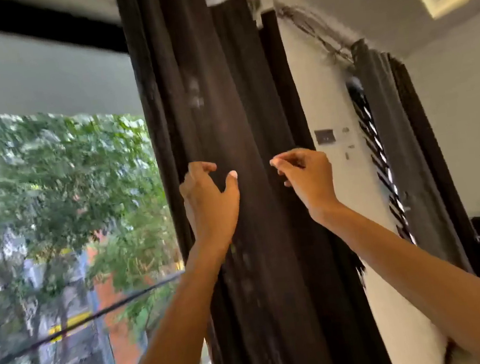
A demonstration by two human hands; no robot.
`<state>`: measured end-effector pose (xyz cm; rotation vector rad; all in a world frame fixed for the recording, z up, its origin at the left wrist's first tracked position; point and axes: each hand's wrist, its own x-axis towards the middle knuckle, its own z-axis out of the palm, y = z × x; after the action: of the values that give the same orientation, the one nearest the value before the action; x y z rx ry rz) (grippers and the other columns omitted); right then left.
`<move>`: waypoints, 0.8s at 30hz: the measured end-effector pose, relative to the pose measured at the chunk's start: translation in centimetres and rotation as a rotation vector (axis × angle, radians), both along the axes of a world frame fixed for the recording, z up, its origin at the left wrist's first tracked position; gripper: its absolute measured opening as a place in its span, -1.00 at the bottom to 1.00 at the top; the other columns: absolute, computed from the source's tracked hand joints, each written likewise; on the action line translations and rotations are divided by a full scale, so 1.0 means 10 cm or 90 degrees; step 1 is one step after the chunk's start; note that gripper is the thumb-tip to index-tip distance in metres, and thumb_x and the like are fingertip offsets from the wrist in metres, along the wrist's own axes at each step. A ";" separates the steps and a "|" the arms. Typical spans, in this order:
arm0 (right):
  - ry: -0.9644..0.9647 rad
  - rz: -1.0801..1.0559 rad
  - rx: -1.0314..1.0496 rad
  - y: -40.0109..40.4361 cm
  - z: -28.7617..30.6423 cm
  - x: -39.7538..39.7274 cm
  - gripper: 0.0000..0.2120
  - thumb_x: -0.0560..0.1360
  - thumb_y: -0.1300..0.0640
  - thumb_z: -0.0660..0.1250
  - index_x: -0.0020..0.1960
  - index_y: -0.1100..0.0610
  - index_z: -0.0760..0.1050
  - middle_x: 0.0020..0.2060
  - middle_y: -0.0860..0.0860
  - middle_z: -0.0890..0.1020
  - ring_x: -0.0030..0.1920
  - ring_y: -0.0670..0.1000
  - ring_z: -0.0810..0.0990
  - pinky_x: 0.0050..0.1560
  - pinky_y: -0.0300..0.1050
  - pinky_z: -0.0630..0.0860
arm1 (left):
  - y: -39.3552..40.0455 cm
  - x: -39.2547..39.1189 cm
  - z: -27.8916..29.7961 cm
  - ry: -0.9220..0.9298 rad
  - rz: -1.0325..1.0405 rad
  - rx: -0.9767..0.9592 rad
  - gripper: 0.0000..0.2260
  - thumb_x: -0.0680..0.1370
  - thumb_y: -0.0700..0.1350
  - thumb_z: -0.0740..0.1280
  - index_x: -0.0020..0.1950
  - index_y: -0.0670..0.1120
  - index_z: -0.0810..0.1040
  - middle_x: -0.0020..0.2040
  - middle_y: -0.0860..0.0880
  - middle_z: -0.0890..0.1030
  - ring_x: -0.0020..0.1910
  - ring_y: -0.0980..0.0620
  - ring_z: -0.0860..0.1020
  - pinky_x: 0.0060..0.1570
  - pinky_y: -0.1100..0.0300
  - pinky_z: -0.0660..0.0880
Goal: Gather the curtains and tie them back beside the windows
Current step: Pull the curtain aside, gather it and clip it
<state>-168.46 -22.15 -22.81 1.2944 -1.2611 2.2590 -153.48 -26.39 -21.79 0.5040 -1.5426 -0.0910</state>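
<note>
Two curled, half-spread hands, left hand (209, 199) and right hand (308, 178), flank pleated dark curtain (241, 106).

Two bare forearms — no sleeves — pale, longish fingernails

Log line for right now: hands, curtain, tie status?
left hand: open, at dark curtain | right hand: fingers curled, grasp unclear | curtain: bunched beside window | tie: none visible
</note>
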 end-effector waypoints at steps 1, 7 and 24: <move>-0.005 0.007 -0.017 -0.11 0.19 -0.15 -0.95 0.47 0.15 0.43 -0.13 0.11 0.66 -0.32 -0.03 0.66 -0.29 -0.07 0.63 -0.15 0.06 0.63 | -0.06 -0.10 0.18 0.003 0.014 -0.030 -0.74 0.48 -0.09 0.40 0.09 -0.14 0.45 0.07 -0.13 0.53 0.11 -0.15 0.46 0.11 -0.06 0.40; 0.022 -0.012 -0.066 -0.71 1.23 -0.75 -0.93 0.49 0.10 0.39 -0.14 0.05 0.63 -0.26 -0.02 0.66 -0.16 0.00 0.64 -0.07 0.11 0.61 | -0.46 -0.53 1.13 -0.010 0.177 -0.114 -0.73 0.52 -0.08 0.34 0.14 -0.17 0.43 0.13 -0.18 0.51 0.17 -0.18 0.41 0.13 0.02 0.34; 0.277 -0.026 0.201 -2.15 2.35 -0.89 -0.31 0.43 -0.16 0.40 0.35 0.21 0.23 0.23 0.20 0.50 0.25 0.27 0.47 0.14 0.08 0.44 | -1.74 -0.61 2.02 -0.194 0.438 0.076 -0.15 0.47 0.22 0.33 0.54 0.07 -0.16 0.42 -0.27 0.32 0.39 -0.30 0.27 0.34 -0.15 0.27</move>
<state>-177.39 -43.70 0.67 1.7305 -1.4873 1.6623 -159.55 -43.78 -1.56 1.1581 -1.5804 0.4445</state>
